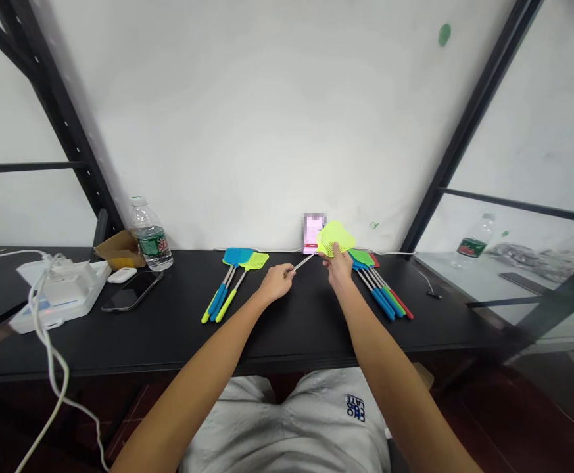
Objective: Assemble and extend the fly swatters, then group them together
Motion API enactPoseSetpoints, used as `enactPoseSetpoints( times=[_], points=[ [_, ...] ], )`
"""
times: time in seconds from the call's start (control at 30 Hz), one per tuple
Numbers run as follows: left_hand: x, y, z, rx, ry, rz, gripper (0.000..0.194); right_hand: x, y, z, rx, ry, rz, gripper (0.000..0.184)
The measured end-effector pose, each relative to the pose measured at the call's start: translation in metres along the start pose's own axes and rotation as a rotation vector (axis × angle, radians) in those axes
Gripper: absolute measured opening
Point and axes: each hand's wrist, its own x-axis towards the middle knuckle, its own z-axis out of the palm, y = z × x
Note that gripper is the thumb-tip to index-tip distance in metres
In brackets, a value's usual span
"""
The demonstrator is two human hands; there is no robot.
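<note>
Over the middle of the black table I hold a yellow-green fly swatter in both hands. My left hand is closed around its handle end, so the grip is mostly hidden. The fingers of my right hand pinch the perforated head, thumb on top. A thin metal rod runs between the two hands. To the left lie several fly swatters with blue and yellow-green heads. Close by my right hand on the right is a fanned stack of fly swatters with blue, green and red handles.
On the black table, a water bottle, brown box, phone, white case and white power strip with cables stand left. A lit screen leans on the wall. A small cable lies right.
</note>
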Motion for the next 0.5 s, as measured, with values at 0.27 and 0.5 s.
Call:
enactPoseSetpoints(
  times=[0.27, 0.5],
  points=[
    [-0.0026, 0.0, -0.0017, -0.017, -0.011, 0.047, 0.022, 0.0042, 0.0007, -0.0028, -0.021, 0.055, 0.044, 0.028],
    [-0.0033, 0.003, -0.0025, -0.018, 0.007, 0.074, 0.021, 0.0049, 0.0035, -0.003, -0.054, 0.011, 0.056, 0.029]
  ],
)
